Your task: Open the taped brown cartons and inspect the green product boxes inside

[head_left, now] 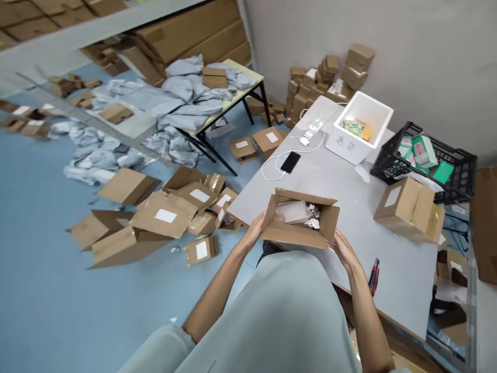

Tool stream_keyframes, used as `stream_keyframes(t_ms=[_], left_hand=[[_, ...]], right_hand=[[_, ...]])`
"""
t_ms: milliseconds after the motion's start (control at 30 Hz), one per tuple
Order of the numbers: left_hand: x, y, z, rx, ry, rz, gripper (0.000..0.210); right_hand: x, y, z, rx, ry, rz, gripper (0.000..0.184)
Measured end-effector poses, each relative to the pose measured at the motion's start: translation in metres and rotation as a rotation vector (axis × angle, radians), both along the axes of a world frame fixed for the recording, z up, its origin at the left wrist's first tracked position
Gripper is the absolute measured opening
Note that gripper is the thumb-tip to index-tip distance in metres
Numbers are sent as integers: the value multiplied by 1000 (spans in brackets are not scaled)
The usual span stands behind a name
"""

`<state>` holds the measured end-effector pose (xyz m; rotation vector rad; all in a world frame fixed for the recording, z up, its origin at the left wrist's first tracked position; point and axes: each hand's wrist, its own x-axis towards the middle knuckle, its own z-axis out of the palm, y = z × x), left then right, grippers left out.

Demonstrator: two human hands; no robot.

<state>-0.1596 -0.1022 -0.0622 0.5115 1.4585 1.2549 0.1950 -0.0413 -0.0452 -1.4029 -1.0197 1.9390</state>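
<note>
An opened cardboard box (pixel 298 237) is held between my two hands at the near edge of the table. Inside lie a whitish, translucent wrapped item (pixel 294 212) and crumpled white paper (pixel 312 223). My left hand (pixel 254 230) grips the box's left end, fingers partly hidden by the cardboard. My right hand (pixel 344 247) holds its right end near the lower corner. To the right of that hand, a red and black box cutter (pixel 374 277) lies on the table. A black phone (pixel 291 162) rests beyond the box.
The grey table (pixel 404 280) bears a white foam box (pixel 363 124), a black crate (pixel 423 155) of green and pink packs, and a taped carton (pixel 407 210). Discarded cartons (pixel 163 217) litter the floor at left. Grey bags (pixel 186 93) cover another table.
</note>
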Motion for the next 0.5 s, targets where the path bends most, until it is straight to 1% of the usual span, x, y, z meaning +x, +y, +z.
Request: stream_keyframes(t_ms=[100,167,233,300,400,500], left_hand=[[-32,-12,17,-5,40,84,60],[-54,-24,26,-23,99,151,63],[-75,-39,32,-36,181,220,65],[-95,-55,33,-43,265,305,63],[-128,-79,29,-68,362,455,62],[-176,-103,27,-49,396,675,68]], right_hand=[[-39,20,13,3,8,125,72],[-69,34,17,7,3,209,75],[-103,48,16,26,-1,298,74],[-141,63,13,45,-10,382,72],[-206,82,8,52,-19,491,77],[-289,94,12,89,14,600,78]])
